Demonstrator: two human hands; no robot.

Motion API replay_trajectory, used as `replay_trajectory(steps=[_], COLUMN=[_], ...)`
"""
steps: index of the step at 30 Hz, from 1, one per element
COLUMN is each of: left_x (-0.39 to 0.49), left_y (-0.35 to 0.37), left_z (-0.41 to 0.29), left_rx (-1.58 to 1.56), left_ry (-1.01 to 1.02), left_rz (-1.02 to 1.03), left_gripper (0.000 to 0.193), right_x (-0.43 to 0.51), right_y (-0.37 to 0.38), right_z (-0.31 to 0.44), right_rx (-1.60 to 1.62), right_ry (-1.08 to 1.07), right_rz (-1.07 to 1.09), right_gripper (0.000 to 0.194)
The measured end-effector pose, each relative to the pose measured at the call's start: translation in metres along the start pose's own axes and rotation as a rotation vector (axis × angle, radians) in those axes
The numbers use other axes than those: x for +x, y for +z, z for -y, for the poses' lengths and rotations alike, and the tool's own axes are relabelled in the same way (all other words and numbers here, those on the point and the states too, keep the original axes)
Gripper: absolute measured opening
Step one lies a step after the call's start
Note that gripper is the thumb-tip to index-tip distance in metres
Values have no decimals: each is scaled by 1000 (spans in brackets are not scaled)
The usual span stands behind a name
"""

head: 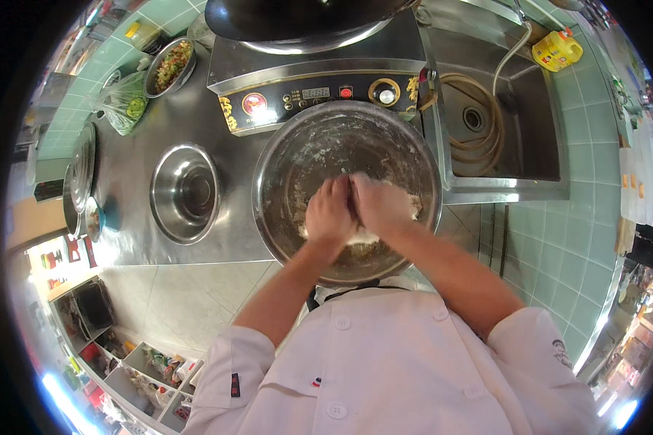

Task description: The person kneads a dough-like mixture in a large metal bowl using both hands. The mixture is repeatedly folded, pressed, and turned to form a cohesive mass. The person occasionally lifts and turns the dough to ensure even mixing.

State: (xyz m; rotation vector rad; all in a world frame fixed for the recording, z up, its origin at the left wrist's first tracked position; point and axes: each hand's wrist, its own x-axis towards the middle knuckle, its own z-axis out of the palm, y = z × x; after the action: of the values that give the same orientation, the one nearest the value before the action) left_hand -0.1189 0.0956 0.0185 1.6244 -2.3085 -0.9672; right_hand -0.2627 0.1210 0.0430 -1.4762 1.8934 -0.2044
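A large round metal basin (326, 136) stands before me, its inner wall streaked with white floury residue. Inside it, pale dough or flour (363, 237) shows beneath and beside my hands. My left hand (332, 209) and my right hand (378, 204) meet over the basin's middle, fingers curled inward; which arm belongs to which side follows the picture. Something dark reddish (351, 201) shows between them, too blurred to name. My palms are hidden, so whether either hand grips anything cannot be told.
An induction cooker (315, 98) with a wok (305, 19) adjoins the basin's far rim. To the left are a steel bowl (185, 193), a bowl of chopped vegetables (171, 68) and a plastic bag of greens (122, 103). A sink (528, 141) holding a coiled hose (498, 125) lies right.
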Motion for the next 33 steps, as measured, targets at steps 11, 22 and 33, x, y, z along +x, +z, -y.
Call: replay_trajectory(steps=[11, 22, 33], left_x=[-17, 83, 25], left_y=[67, 69, 21], left_z=[26, 50, 11], left_rx=[60, -56, -362], left_ry=[147, 68, -254], left_rz=[-152, -351, -64], left_gripper=[53, 25, 44], right_x=[7, 100, 41], right_y=[73, 58, 40], right_z=[-50, -54, -28], right_rx=[101, 260, -40], right_ry=[-164, -133, -134], right_rz=[-475, -307, -151], right_gripper=[24, 26, 31])
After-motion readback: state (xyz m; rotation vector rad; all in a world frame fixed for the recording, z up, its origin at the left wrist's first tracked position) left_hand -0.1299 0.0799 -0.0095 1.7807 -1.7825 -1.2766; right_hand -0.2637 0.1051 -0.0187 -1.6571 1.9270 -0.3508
